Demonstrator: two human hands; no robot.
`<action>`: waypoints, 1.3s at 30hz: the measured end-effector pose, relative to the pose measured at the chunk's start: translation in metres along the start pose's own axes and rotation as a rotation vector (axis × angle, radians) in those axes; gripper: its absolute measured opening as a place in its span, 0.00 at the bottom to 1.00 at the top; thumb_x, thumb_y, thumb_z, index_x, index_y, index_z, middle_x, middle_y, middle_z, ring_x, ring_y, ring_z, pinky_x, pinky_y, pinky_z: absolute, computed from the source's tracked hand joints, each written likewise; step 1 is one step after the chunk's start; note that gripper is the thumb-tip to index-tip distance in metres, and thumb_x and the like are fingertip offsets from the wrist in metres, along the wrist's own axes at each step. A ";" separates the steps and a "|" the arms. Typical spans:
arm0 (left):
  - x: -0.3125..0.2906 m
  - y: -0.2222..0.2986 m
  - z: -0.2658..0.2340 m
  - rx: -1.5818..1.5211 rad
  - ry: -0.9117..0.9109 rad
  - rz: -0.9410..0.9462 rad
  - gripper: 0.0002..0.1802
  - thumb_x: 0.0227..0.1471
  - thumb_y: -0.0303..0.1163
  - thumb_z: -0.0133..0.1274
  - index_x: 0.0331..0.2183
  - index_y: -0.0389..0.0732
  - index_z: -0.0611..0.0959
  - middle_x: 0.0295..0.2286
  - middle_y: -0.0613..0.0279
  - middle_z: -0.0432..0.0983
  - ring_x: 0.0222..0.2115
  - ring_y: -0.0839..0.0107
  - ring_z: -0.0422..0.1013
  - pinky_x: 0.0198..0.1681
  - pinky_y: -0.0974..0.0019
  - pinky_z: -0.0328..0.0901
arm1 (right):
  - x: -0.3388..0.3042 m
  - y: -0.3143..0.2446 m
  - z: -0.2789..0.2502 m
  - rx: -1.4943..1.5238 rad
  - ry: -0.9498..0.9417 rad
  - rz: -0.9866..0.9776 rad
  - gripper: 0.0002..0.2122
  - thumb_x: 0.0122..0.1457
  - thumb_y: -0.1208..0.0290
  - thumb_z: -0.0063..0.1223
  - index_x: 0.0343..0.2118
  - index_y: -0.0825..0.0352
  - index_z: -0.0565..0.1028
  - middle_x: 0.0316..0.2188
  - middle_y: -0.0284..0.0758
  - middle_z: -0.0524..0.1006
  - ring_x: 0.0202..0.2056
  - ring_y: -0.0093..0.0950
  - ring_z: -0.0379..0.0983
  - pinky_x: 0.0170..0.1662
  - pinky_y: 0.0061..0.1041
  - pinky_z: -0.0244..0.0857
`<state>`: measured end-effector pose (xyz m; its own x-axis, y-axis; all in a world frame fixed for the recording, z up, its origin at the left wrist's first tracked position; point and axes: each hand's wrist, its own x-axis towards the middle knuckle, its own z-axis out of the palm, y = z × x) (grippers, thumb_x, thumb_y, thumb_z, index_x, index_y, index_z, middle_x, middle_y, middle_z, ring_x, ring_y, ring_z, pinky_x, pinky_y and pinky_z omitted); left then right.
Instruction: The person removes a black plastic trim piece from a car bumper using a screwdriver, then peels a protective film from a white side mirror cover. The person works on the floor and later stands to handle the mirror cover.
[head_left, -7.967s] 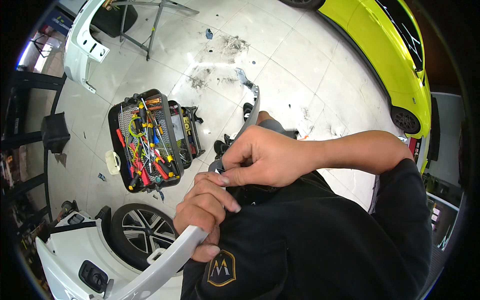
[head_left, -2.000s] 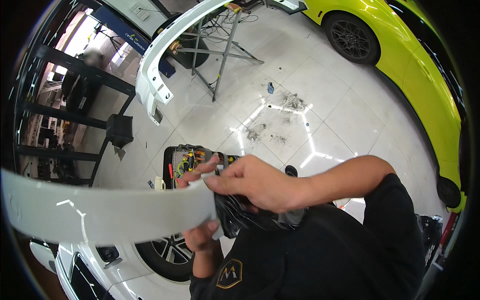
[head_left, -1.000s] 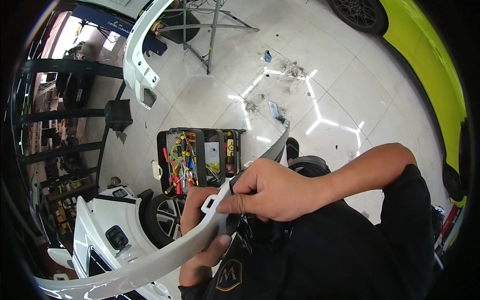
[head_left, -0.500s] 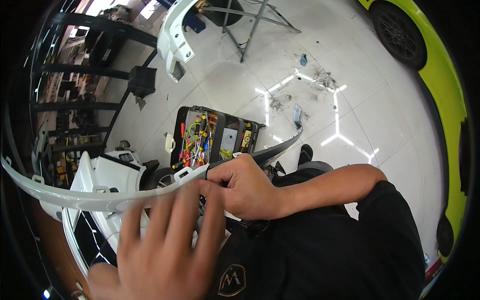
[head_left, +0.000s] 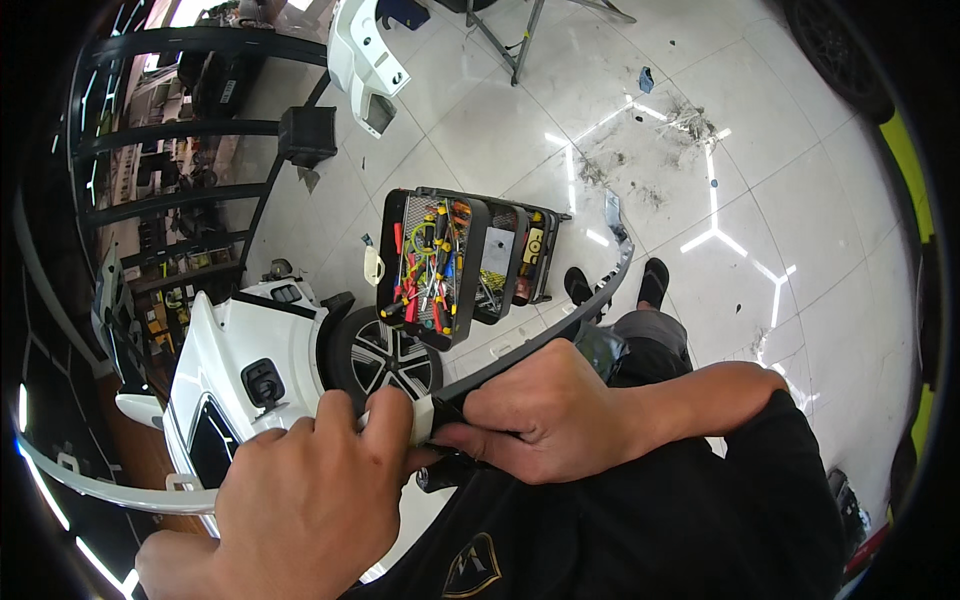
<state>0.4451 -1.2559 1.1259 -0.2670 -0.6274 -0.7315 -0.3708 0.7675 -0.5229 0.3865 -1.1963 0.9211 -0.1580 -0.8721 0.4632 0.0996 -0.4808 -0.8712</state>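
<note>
A long, thin, curved car trim strip (head_left: pixel 130 496) crosses in front of me, white toward the left and dark toward the right, with small clip loops along its edge. My left hand (head_left: pixel 305 490) is closed over the white part, its fingers wrapped across the top. Close beside it, my right hand (head_left: pixel 550 415) pinches black material where the strip turns from white to dark; whether this is a covering film or the strip itself, I cannot tell. The dark length (head_left: pixel 570 325) curves away past my right hand, its far end rising above my feet.
An open tool case (head_left: pixel 460 330) full of screwdrivers and other hand tools stands ahead on the tiled floor. To its left is a white car (head_left: pixel 235 345) with an exposed wheel. A white body panel (head_left: pixel 365 60), a folding stand (head_left: pixel 515 60) and a yellow-green car (head_left: pixel 912 185) lie farther out.
My left hand, blurred and with fingers spread before, has closed on the strip next to my right hand. The strip's left end sits lower, and the view has shifted.
</note>
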 end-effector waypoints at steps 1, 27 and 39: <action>0.001 -0.003 0.002 -0.014 -0.012 -0.010 0.19 0.51 0.44 0.60 0.33 0.39 0.74 0.24 0.56 0.73 0.21 0.57 0.76 0.22 0.58 0.65 | 0.001 0.003 0.000 -0.013 -0.012 -0.015 0.16 0.49 0.74 0.66 0.14 0.64 0.67 0.12 0.34 0.64 0.15 0.35 0.65 0.19 0.32 0.55; 0.037 -0.052 0.031 -0.341 0.172 0.002 0.14 0.52 0.31 0.58 0.34 0.37 0.69 0.24 0.49 0.75 0.19 0.46 0.72 0.25 0.49 0.62 | 0.067 0.016 -0.020 -0.243 -0.156 0.279 0.19 0.55 0.60 0.65 0.17 0.69 0.71 0.09 0.38 0.64 0.12 0.28 0.64 0.20 0.28 0.57; 0.025 -0.027 0.011 0.071 0.335 0.132 0.35 0.44 0.30 0.60 0.55 0.32 0.69 0.36 0.52 0.73 0.41 0.58 0.73 0.46 0.57 0.65 | 0.044 0.020 0.035 0.246 0.108 0.127 0.06 0.54 0.73 0.60 0.26 0.70 0.76 0.17 0.43 0.74 0.19 0.41 0.73 0.24 0.33 0.64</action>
<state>0.4580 -1.2904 1.1170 -0.5889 -0.5217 -0.6172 -0.2544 0.8446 -0.4711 0.4154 -1.2476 0.9302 -0.2311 -0.9182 0.3216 0.3585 -0.3877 -0.8493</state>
